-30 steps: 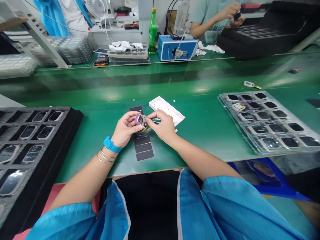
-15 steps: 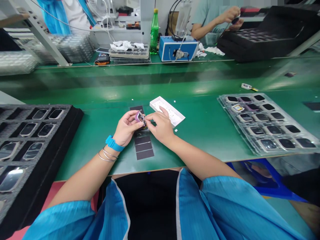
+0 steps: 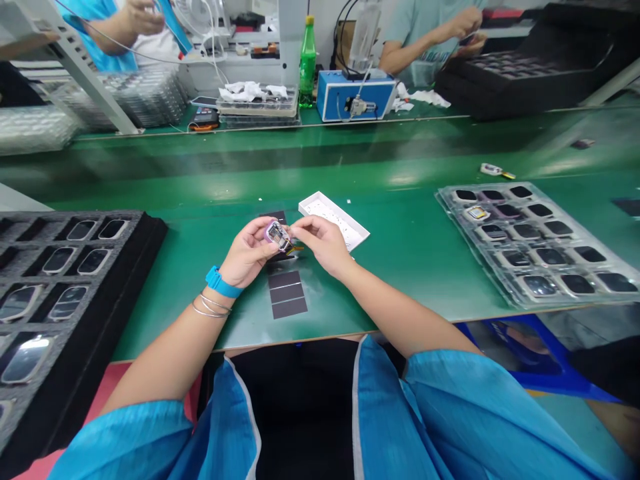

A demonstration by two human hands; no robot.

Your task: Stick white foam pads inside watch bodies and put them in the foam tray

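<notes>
My left hand [image 3: 246, 252], with a blue band and thin bangles at the wrist, is closed around a purple-rimmed smartwatch case [image 3: 278, 235]. The case is tilted toward me, and its open face shows the parts inside. A yellowish flap [image 3: 296, 249] sticks out at its lower right. The fingertips of my right hand [image 3: 324, 244] are pinched together at the case's right edge; whatever they grip is too small to make out. Just beyond that hand lies a shallow white box [image 3: 350, 227] with tiny dark bits in it. Black rectangular strips [image 3: 289, 295] lie below the case.
On the left stands a black foam tray [image 3: 135, 250] of watches. A clear plastic tray [image 3: 493, 267] of watch faces lies at right, a small white piece [image 3: 493, 169] behind it. Across the bench are a green bottle [image 3: 307, 63], a blue box [image 3: 356, 97] and two people working.
The watch case has turned so its open inside faces me more. My right hand has shifted slightly, its fingers now drawn together. Across the bench, a person's hand has come into view at left.
</notes>
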